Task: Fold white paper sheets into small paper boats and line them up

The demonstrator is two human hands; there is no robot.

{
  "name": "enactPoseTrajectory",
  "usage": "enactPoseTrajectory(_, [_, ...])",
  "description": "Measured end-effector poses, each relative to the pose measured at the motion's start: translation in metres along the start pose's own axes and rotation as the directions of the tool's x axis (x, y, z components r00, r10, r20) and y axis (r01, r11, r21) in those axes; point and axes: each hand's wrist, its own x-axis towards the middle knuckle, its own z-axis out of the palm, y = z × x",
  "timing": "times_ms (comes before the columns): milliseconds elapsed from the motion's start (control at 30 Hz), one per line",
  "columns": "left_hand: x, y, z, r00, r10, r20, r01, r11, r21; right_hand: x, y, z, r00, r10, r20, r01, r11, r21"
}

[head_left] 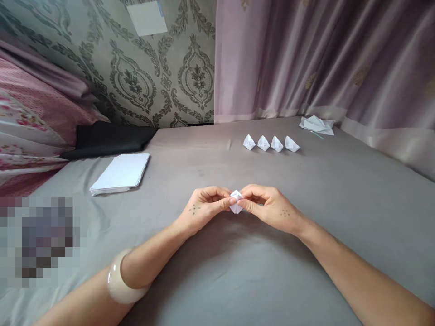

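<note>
Grey sheet (pixel 193 165) as base. Left: paper stack (pixel 120 173), flat, likely parked out of the way. Left hand (pixel 204 206), right hand (pixel 269 206): fingers clamped either side of small folded paper (pixel 236 208), mid-sheet, probably to hold creases. Beyond: four origami boats (pixel 263 143), rowed, presumably for order. Far right: folded-paper pile (pixel 316 124).
</note>
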Motion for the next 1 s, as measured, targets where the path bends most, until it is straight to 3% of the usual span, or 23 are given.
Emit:
enactPoseTrajectory(133, [-0.002, -0.003, 0.001, 0.99, 0.119, -0.07, -0.117, 0.992, 0.041, 0.001, 0.0, 0.006, 0.986, -0.018, -0.165, 0.027, 0.998, 0.055])
enactPoseTrajectory(300, [-0.005, -0.004, 0.005, 0.972, 0.194, -0.131, -0.172, 0.972, 0.16, 0.003, 0.001, 0.008, 0.991, 0.03, -0.129, -0.007, 0.984, 0.176])
enactPoseTrajectory(400, [-0.005, -0.002, 0.007, 0.976, 0.15, -0.157, -0.132, 0.984, 0.121, 0.003, 0.002, 0.01, 0.993, 0.032, -0.116, -0.013, 0.987, 0.159])
enactPoseTrajectory(567, [-0.004, 0.002, 0.008, 0.991, -0.02, -0.13, 0.036, 0.991, 0.126, 0.001, -0.002, 0.015, 0.987, 0.031, -0.155, -0.026, 0.999, 0.035])
enactPoseTrajectory(667, [-0.004, 0.002, 0.007, 0.989, -0.001, -0.149, 0.023, 0.989, 0.148, 0.0, -0.002, 0.016, 0.986, 0.086, -0.14, -0.072, 0.992, 0.1])
enactPoseTrajectory(867, [-0.002, -0.001, 0.008, 0.985, 0.021, -0.171, -0.004, 0.995, 0.1, 0.002, -0.002, 0.015, 0.984, 0.175, 0.01, -0.172, 0.954, 0.246])
enactPoseTrajectory(1000, [-0.001, -0.002, 0.008, 0.988, 0.007, -0.156, 0.021, 0.984, 0.178, 0.003, -0.003, 0.018, 0.977, 0.212, -0.037, -0.194, 0.943, 0.271])
